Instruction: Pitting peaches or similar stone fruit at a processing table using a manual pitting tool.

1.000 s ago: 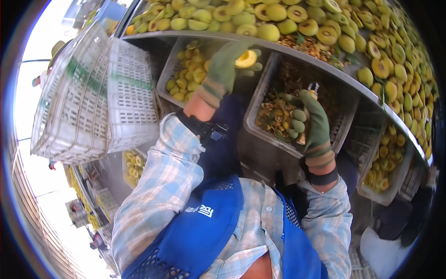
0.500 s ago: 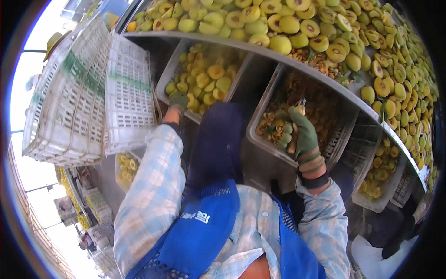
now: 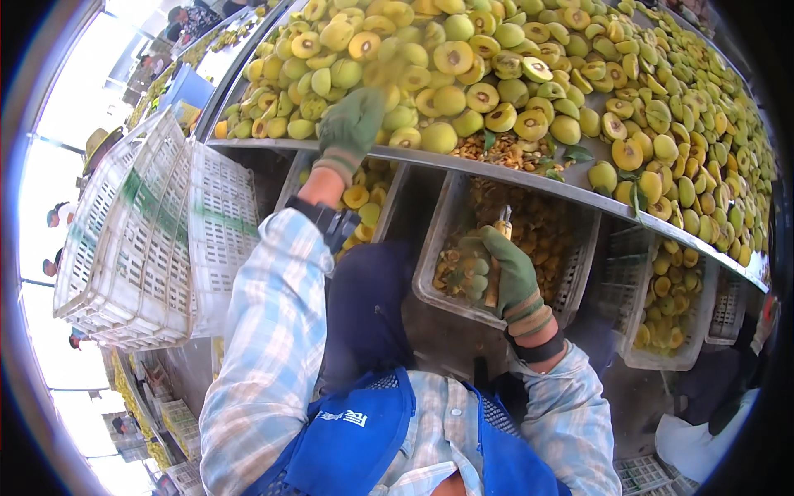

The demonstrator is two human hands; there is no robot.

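Head view: the gloved left hand (image 3: 351,128) is over the near rim of the table (image 3: 447,159), at the heaped fruit (image 3: 452,57); its fingers are too hidden to tell whether they grip a piece. The right hand (image 3: 509,269) is wrapped round a wooden-handled tool (image 3: 494,285), tip up, above a crate of scraps (image 3: 419,285). The left forearm partly covers a fruit crate (image 3: 389,198); white crates (image 3: 124,256) stand at left.
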